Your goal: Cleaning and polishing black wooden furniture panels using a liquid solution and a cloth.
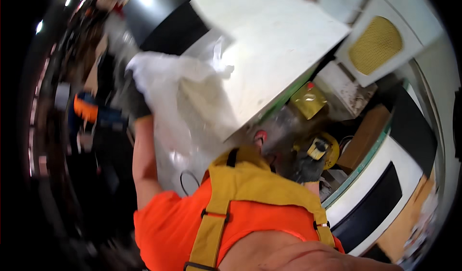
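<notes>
My left hand (131, 97), in a dark glove, is raised at the left and closed on the upper edge of a crumpled clear plastic sheet (185, 105). The sheet hangs down over the edge of a large white board (274, 40). My right hand (301, 164), in a grey glove, sits below the board's lower edge, against a round yellow and black object (321, 148) and some blurred clear film. Whether it grips anything is unclear. My orange shirt (168, 223) and yellow harness straps (216, 208) fill the lower middle.
A white unit with a yellow mesh disc (376, 45) stands at the upper right. A white appliance with a dark window (380, 196) lies at the lower right, beside a brown cardboard box (363, 138). An orange and blue tool (87, 110) is at the left. A gold shiny block (308, 100) sits under the board.
</notes>
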Demonstrator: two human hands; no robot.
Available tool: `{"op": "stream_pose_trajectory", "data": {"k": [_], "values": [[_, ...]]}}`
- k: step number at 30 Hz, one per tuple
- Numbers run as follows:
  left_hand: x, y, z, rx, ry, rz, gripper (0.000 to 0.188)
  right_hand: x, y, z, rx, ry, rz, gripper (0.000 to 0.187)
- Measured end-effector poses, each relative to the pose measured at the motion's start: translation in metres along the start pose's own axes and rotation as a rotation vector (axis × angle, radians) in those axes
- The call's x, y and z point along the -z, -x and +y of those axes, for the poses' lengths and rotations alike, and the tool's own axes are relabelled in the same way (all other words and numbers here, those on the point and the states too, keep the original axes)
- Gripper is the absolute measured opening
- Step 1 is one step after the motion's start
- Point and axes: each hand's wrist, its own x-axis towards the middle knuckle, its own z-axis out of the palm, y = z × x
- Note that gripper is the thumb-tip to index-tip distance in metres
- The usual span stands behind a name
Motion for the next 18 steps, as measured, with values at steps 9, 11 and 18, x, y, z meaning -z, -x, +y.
{"op": "stream_pose_trajectory", "data": {"k": [9,11,18], "values": [[0.068,-0.013,-0.023,0.139,-0.036,0.108,0.035,-0.018,0.033,0.049,-0.089,0.019,-0.009,0.048],[0.132,-0.026,-0.02,0.017,0.033,0.12,0.034,-0.02,0.039,0.078,-0.078,-0.004,0.016,0.047],[0.513,0.075,-0.109,0.281,-0.133,0.384,0.033,-0.044,-0.005,0.273,-0.272,0.288,0.015,0.048]]}}
